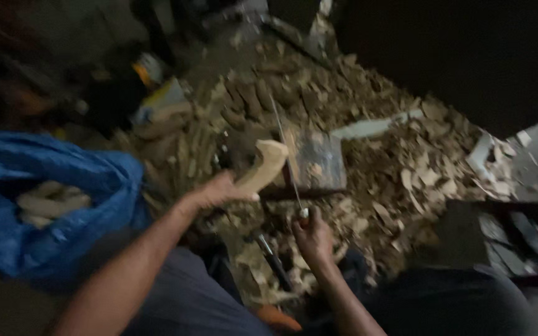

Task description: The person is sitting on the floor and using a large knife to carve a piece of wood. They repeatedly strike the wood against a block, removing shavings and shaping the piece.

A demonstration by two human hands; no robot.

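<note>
The left hand is closed around the thin end of a curved, pale piece of wood. The wood looks smooth and bends like a hook at its top. It is held up in the air, just over the near left corner of a flat, dark block on the floor. The right hand is wrapped tight around the handle of a long, thin metal blade. The blade points up and away, and it runs close beside the wood. All over the floor lie dry, rough wood chips in a big heap. At the left edge sits a crinkly blue plastic bag with more pale wood pieces inside. The picture is dark and blurry, so small things are hard to see.
</note>
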